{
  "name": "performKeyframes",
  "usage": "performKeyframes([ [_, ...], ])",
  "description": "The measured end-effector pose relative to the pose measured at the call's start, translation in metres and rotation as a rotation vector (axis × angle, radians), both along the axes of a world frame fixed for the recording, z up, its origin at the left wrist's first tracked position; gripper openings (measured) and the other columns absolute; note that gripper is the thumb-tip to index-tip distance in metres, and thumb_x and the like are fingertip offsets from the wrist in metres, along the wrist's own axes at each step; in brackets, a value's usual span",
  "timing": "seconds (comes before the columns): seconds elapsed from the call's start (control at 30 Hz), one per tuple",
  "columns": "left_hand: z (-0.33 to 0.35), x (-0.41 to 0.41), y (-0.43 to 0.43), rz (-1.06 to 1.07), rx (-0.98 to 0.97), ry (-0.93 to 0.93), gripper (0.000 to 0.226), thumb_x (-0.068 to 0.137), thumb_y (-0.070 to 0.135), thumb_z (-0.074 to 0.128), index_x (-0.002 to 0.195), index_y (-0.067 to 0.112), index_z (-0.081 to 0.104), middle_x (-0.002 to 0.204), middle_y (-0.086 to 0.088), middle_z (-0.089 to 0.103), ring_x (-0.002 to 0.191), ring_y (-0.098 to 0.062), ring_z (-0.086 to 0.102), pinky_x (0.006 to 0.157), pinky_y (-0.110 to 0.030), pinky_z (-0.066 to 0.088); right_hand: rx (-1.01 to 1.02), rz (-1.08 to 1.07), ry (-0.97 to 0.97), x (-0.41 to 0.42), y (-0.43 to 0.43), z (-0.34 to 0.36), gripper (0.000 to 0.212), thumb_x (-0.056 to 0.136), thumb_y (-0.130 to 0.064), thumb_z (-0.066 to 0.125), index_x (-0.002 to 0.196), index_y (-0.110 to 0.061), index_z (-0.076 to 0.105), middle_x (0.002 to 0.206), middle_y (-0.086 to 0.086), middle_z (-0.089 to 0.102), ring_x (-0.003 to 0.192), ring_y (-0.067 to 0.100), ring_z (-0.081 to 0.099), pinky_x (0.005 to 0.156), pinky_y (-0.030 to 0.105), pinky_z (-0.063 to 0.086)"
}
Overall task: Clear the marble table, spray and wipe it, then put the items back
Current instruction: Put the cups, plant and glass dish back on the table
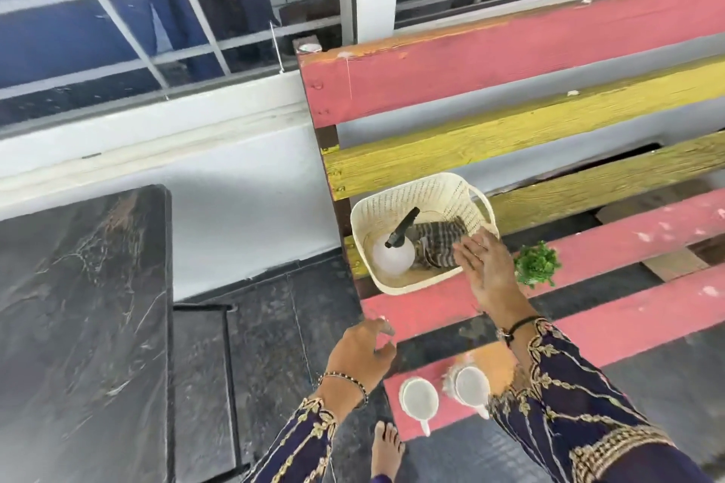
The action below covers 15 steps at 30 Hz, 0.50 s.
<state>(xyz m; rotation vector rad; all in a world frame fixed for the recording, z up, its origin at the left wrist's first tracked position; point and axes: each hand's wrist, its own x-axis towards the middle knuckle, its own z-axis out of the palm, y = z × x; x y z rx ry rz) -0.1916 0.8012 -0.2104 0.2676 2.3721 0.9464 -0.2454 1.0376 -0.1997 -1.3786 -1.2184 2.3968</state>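
Person stands at a slatted bench (510, 63) painted pink & yellow, both arms out in front, dark sleeves w/ gold embroidery.

R arm reaches forward and up over the bench, wrist w/ a thin black band. Right hand (484, 271) is flat, palm down, fingers straight and slightly spread, holding nothing. Its fingertips lie over the near-right corner of a cream basket (396, 288), right by a striped cloth (437, 243); can't tell if they touch it.

L arm is lower and shorter in reach, beaded bracelet at the wrist. Left hand (363, 355) hangs w/ fingers loosely curled, empty, just beside the end of a pink slat; contact unclear.

Basket sits on the bench seat at its left end. Inside: a spray bottle (393, 253), white round body w/ black trigger head, on the left, cloth bunched on the right.

Small green plant (536, 264) on a pink slat, just right of the R hand. Two white cups on the nearest slat: left cup (418, 396) and right cup (470, 386), the latter partly behind the R sleeve.

Dark marble table (78, 306) stands well apart at far left, below a barred window. Bare foot (386, 447) on dark floor.
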Motion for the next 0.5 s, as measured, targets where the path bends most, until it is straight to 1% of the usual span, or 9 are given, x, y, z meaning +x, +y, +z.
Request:
performKeyframes([
  [0.07,-0.009,0.002,0.005,-0.021,-0.028,-0.040,0.028,0.081,0.021,0.057,0.108,0.018,0.066,0.116,-0.002,0.066,0.108,-0.019,0.061,0.093,-0.030,0.049,0.005,0.035,-0.011,0.018,-0.002,-0.011,0.044,0.107,-0.024,0.049,0.144,0.000,0.047,0.134,0.021,0.062,0.116,0.030,0.067,0.094,0.034,0.056],
  [0.13,-0.018,0.005,0.011,-0.070,-0.077,-0.072,0.030,0.083,0.021,0.057,0.113,0.017,0.064,0.119,-0.002,0.065,0.108,-0.019,0.061,0.093,-0.030,0.048,0.059,0.091,-0.040,0.037,-0.007,-0.020,0.035,0.105,-0.022,0.053,0.134,-0.002,0.054,0.125,0.019,0.068,0.103,0.026,0.071,0.083,0.030,0.057],
  [0.23,-0.034,0.013,0.015,-0.150,-0.137,-0.118,0.038,0.086,0.020,0.056,0.123,0.022,0.059,0.128,-0.001,0.061,0.114,-0.019,0.058,0.099,-0.031,0.045,0.190,0.206,-0.127,0.069,-0.015,-0.033,0.009,0.101,-0.014,0.059,0.106,-0.010,0.065,0.117,0.021,0.070,0.096,0.029,0.068,0.083,0.034,0.057],
  [0.27,-0.041,0.017,0.017,-0.176,-0.165,-0.142,0.042,0.087,0.021,0.056,0.128,0.026,0.055,0.132,0.000,0.058,0.118,-0.020,0.056,0.102,-0.032,0.043,0.230,0.270,-0.154,0.081,-0.017,-0.040,0.005,0.098,-0.011,0.062,0.099,-0.013,0.067,0.115,0.023,0.071,0.094,0.029,0.068,0.083,0.037,0.057],
  [0.3,-0.048,0.021,0.018,-0.208,-0.195,-0.165,0.046,0.087,0.022,0.055,0.133,0.029,0.051,0.136,0.000,0.055,0.122,-0.020,0.053,0.104,-0.034,0.041,0.275,0.352,-0.179,0.093,-0.019,-0.046,0.007,0.096,-0.008,0.065,0.095,-0.014,0.068,0.114,0.023,0.071,0.094,0.029,0.068,0.084,0.039,0.057],
  [0.37,-0.061,0.031,0.021,-0.276,-0.258,-0.201,0.052,0.089,0.024,0.054,0.139,0.033,0.041,0.140,-0.001,0.051,0.123,-0.023,0.052,0.105,-0.039,0.040,0.391,0.542,-0.218,0.119,-0.023,-0.060,0.014,0.091,-0.005,0.072,0.099,-0.016,0.070,0.111,0.015,0.073,0.100,0.028,0.069,0.091,0.042,0.055],
  [0.43,-0.072,0.041,0.025,-0.316,-0.309,-0.222,0.054,0.091,0.028,0.052,0.142,0.037,0.034,0.138,-0.004,0.051,0.119,-0.027,0.055,0.102,-0.042,0.043,0.605,0.791,-0.330,0.142,-0.026,-0.074,0.030,0.087,-0.012,0.078,0.115,-0.017,0.068,0.114,0.001,0.070,0.111,0.022,0.064,0.096,0.033,0.047],
  [0.47,-0.077,0.046,0.027,-0.337,-0.341,-0.223,0.054,0.093,0.031,0.050,0.143,0.040,0.030,0.137,-0.006,0.052,0.119,-0.028,0.054,0.100,-0.042,0.044,0.728,0.900,-0.385,0.152,-0.026,-0.082,0.042,0.085,-0.016,0.079,0.124,-0.019,0.065,0.121,-0.002,0.066,0.118,0.020,0.059,0.099,0.032,0.043],
  [0.5,-0.082,0.050,0.028,-0.356,-0.372,-0.217,0.054,0.094,0.032,0.047,0.143,0.042,0.027,0.135,-0.007,0.052,0.118,-0.030,0.054,0.098,-0.042,0.046,0.830,0.992,-0.427,0.159,-0.026,-0.088,0.053,0.084,-0.019,0.079,0.132,-0.021,0.060,0.132,-0.002,0.061,0.127,0.021,0.051,0.105,0.035,0.038],
])
